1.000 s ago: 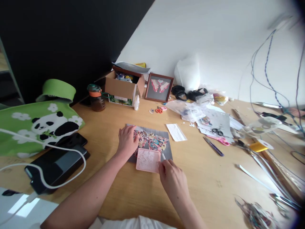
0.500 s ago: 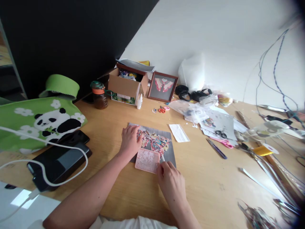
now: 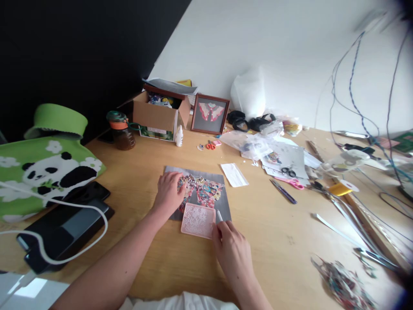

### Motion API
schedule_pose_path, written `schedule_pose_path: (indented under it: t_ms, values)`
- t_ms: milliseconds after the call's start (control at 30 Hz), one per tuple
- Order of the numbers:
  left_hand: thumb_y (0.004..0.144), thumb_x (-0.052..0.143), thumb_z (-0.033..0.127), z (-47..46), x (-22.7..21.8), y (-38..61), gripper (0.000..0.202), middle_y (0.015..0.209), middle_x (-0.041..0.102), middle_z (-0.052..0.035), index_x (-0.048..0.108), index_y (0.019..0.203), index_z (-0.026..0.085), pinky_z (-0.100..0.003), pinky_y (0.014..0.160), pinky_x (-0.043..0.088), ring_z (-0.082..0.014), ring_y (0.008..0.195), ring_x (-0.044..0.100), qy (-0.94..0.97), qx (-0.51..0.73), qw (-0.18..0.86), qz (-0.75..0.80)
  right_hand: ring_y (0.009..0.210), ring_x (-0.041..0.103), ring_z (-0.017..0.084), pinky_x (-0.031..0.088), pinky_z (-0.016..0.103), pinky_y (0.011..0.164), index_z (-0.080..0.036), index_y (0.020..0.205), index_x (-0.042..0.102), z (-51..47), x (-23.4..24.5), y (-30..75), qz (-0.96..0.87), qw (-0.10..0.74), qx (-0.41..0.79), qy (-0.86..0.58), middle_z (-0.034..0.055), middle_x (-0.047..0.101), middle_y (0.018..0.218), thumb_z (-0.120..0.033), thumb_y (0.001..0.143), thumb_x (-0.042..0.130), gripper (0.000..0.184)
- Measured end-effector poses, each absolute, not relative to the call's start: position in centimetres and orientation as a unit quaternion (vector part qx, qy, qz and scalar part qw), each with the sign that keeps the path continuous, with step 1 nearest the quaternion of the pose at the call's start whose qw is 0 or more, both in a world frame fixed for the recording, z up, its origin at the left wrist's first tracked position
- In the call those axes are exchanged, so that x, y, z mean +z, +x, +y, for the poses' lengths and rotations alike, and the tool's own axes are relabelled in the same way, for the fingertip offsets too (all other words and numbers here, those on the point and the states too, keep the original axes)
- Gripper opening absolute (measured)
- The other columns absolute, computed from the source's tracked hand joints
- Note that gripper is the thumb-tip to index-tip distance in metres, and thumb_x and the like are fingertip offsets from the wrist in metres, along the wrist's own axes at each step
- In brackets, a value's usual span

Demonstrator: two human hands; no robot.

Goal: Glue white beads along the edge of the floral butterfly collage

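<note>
A floral fabric collar (image 3: 211, 195) with beads along its upper edge lies on a grey sheet (image 3: 226, 212). My left hand (image 3: 169, 189) rests on the sheet's left side, fingers spread out over the collar's left part. A shallow pink tray (image 3: 198, 220) of small clear or white beads overlaps the sheet's near edge. At the tray's right side, my right hand (image 3: 232, 245) is closed around a slim white pen-like tool (image 3: 220, 215), its tip pointing up and away toward the collar. The fingers seem to touch the tray's edge. The tool's lower part is hidden.
Behind stand a framed collar (image 3: 210, 114), an open carton (image 3: 158, 118), a glue bottle (image 3: 179, 136) and a brown jar (image 3: 122, 131). Rightward lie a white packet (image 3: 234, 175), a purple cutter (image 3: 284, 191), pink scissors (image 3: 293, 183) and yellow ribbon (image 3: 338, 188). A panda bag (image 3: 54, 172) is leftward.
The view has turned a little to the right. Relative to the grey sheet, my right hand, tool and tray sit slightly farther right. My left hand keeps its place on the collar.
</note>
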State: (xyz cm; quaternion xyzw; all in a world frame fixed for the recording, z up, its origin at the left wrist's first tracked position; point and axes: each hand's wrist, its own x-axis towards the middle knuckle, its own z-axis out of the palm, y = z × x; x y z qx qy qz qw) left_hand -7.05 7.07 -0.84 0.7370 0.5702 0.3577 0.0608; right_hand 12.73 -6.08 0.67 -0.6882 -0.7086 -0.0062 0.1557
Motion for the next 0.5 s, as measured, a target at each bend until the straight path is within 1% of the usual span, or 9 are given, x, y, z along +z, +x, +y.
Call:
schedule_pose_path:
  t_ms: [167, 500]
  values:
    - [0.087, 0.056, 0.022, 7.1, -1.0, -7.0, 0.027, 0.118, 0.062, -0.0086, 0.059, 0.114, 0.02, -0.049, 0.103, 0.04, -0.0273, 0.112, 0.055, 0.736, 0.355, 0.059, 0.573, 0.055, 0.056, 0.014, 0.03, 0.025, 0.053, -0.019, 0.07, 0.057, -6.8, 0.7, 12.8, -0.722, 0.175, 0.002, -0.669, 0.0025, 0.058, 0.068, -0.023, 0.097, 0.037, 0.034]
    - [0.088, 0.056, 0.024, 7.1, -0.9, -7.0, 0.027, 0.117, 0.062, -0.0092, 0.06, 0.114, 0.018, -0.047, 0.103, 0.04, -0.0275, 0.112, 0.054, 0.743, 0.353, 0.059, 0.565, 0.052, 0.054, 0.012, 0.03, 0.024, 0.051, -0.019, 0.068, 0.054, -8.3, 0.3, 12.0, -0.731, 0.192, 0.014, -0.654, 0.0012, 0.054, 0.066, -0.021, 0.097, 0.035, 0.035]
